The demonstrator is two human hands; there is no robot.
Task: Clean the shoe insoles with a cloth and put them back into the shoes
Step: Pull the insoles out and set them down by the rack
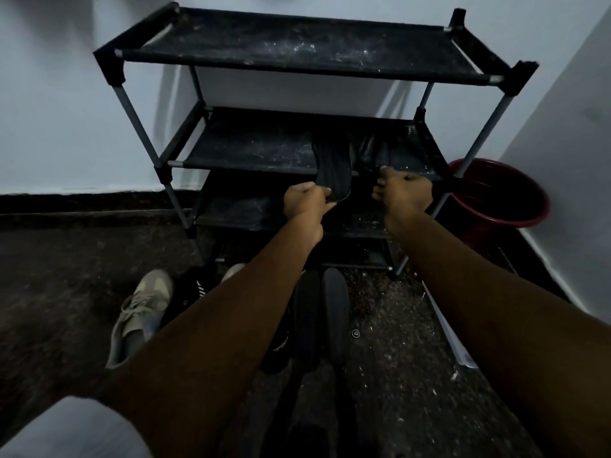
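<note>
Two black shoes stand side by side on the middle shelf of a black shoe rack (251, 150). My left hand (305, 200) is closed on the heel rim of the left black shoe (332, 166). At the shelf's front edge my right hand (405, 190) is closed on the back of the right black shoe (373, 150). Two dark, flat, elongated pieces that look like insoles (335, 309) lie side by side on the floor below the rack, between my forearms. No cloth is visible.
A beige sneaker (142, 312) lies on the floor at the left, its partner (233, 269) half hidden by my left arm. Black slides with white print (186, 292) lie between them. A red bucket (502, 206) stands in the right corner. The floor is dusty.
</note>
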